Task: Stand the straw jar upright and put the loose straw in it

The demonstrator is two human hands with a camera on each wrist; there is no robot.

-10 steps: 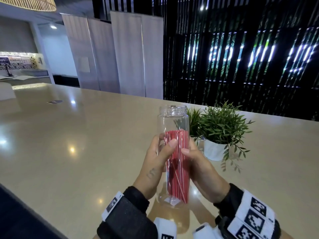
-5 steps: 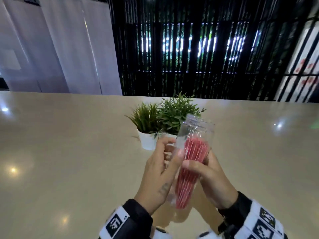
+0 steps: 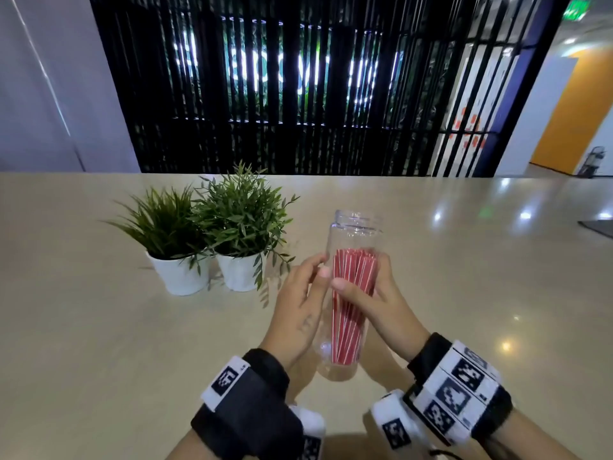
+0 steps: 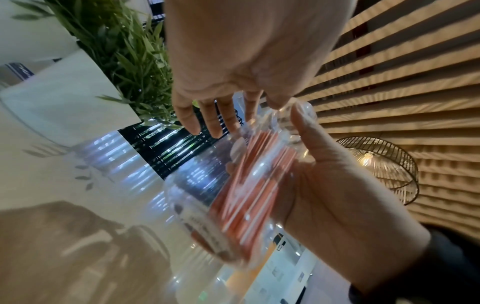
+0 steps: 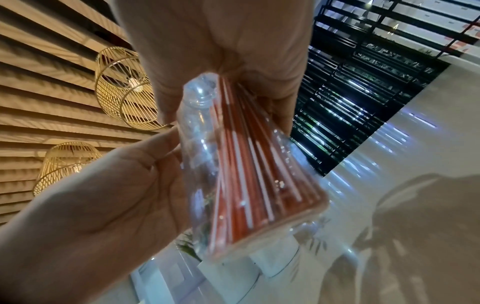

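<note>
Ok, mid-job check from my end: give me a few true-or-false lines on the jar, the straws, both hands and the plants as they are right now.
1. Both hands are on the jar. True: the left hand and the right hand hold it from either side.
2. The jar lies flat on the table. False: it is close to upright, mouth up, held between the hands.
3. The red striped straws are inside the jar. True.
4. A lid closes the jar. False: its threaded mouth is open.
5. The two potted plants stand to the right of the jar. False: they stand to its left, in white pots.
</note>
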